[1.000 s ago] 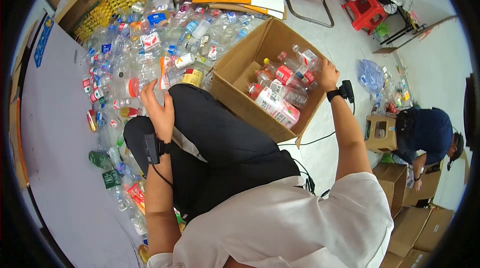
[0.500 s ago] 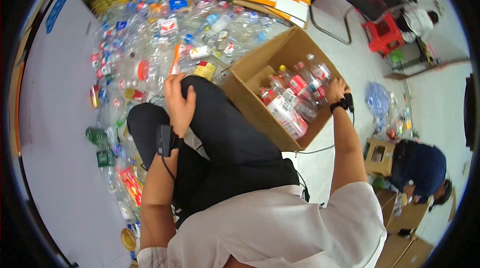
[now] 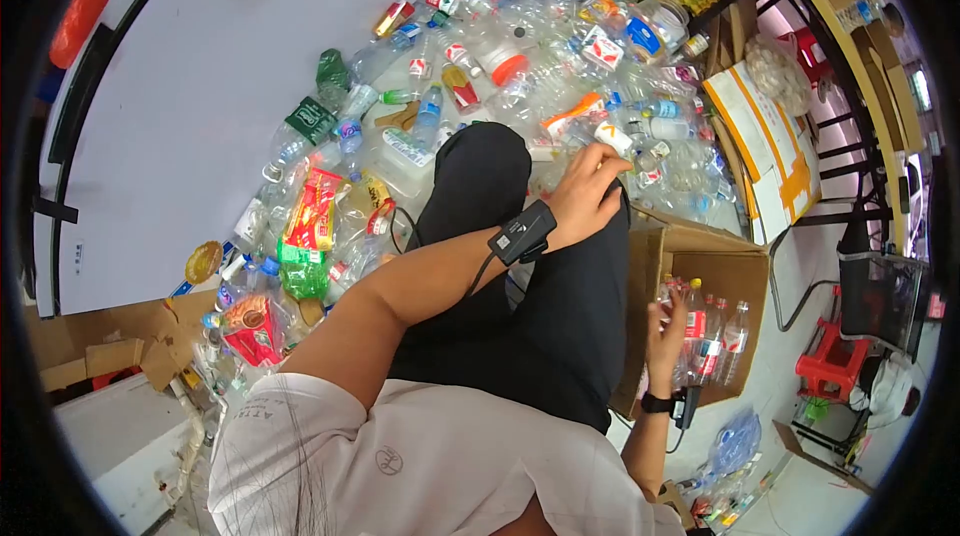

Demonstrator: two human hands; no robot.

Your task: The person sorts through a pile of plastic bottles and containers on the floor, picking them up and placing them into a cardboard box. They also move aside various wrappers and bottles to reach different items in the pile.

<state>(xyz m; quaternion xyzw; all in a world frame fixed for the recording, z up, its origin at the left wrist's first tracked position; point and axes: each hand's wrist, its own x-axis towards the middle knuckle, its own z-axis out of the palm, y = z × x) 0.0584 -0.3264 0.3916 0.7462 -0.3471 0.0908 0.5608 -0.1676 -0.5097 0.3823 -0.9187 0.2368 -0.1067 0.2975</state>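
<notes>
My left hand [image 3: 588, 198] is over my bent knee, open with its fingers apart. Its fingertips come right up to a white container with an orange mark [image 3: 612, 140] at the edge of the bottle pile. My right hand [image 3: 664, 341] is at the near side of a cardboard box [image 3: 722, 261], reaching in among the bottles, its fingers stretched out and apart. Beside those fingers stand a yellow-capped bottle [image 3: 693, 298] and clear bottles with red labels [image 3: 709, 351]. Another clear bottle [image 3: 736, 336] leans at the box's far side.
Empty plastic bottles [image 3: 540, 36] cover the floor ahead and to my left, with a red snack wrapper [image 3: 315, 206] and green bottles [image 3: 312, 120] among them. A flat white-and-orange carton [image 3: 770, 136] lies behind the box. A red stool [image 3: 832, 360] stands at the right.
My view has turned, so the box now appears lower right. My right hand has gone from the box's rim to the bottles inside. My left hand has reached toward the pile's edge.
</notes>
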